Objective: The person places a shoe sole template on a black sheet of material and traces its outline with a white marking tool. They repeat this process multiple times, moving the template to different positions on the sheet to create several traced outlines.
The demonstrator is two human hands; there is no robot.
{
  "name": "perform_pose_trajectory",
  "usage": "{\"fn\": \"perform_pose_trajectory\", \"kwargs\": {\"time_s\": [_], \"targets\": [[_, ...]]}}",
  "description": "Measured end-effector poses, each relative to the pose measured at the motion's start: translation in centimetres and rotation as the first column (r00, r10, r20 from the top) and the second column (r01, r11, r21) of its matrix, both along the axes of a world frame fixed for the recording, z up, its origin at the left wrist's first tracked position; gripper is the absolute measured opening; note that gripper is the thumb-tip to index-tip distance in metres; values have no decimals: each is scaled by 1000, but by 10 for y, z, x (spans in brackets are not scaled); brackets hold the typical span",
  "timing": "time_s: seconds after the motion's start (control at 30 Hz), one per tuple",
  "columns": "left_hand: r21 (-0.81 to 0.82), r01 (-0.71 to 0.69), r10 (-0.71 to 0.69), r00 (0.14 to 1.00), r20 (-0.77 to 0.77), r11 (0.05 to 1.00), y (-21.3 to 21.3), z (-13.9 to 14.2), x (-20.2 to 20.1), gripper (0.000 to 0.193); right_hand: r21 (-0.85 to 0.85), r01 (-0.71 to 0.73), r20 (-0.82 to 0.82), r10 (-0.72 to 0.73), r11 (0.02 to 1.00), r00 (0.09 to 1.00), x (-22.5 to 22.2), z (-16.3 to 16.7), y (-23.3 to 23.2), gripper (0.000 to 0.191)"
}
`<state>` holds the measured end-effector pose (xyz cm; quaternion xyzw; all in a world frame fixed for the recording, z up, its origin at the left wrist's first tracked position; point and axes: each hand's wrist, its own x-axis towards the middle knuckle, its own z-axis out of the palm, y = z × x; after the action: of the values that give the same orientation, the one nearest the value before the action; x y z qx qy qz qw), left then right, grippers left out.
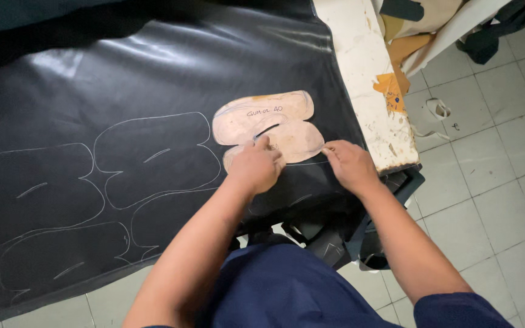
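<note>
A tan cardboard pattern (262, 116), shaped like a shoe upper with a slit in the middle, lies flat on a sheet of black leather (123, 91). My left hand (255, 167) presses down on the pattern's near edge with bent fingers. My right hand (350, 164) rests just right of the pattern, its fingertips pinched together at the pattern's outline on the leather; whether it holds a marker is hidden. Several pale traced outlines (153, 158) of the same shape cover the leather to the left.
The leather drapes over a worn white worktable (366, 67) whose right edge shows. Scraps of tan and dark material (408, 36) hang at the far right. Grey floor tiles (487, 170) lie to the right and below. Dark scraps pile under the table.
</note>
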<state>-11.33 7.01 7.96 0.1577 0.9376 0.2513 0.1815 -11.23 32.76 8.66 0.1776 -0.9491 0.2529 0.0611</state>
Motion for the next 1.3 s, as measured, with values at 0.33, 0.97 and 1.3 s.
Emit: {"fn": "perform_pose_trajectory", "kwargs": {"time_s": [0.33,0.97,1.3], "targets": [[-14,213,-206,961,185,977,3,-42,-70,52,-136,-225,56,235,965,970,17,-13,-77,15],[238,-227,88,871,483,944,-7,-48,-69,58,-245,-349,54,372,904,927,31,-24,-151,13],[105,116,-84,958,-275,988,-22,-57,9,48,-383,122,65,-105,916,992,-13,1,-79,17]]}}
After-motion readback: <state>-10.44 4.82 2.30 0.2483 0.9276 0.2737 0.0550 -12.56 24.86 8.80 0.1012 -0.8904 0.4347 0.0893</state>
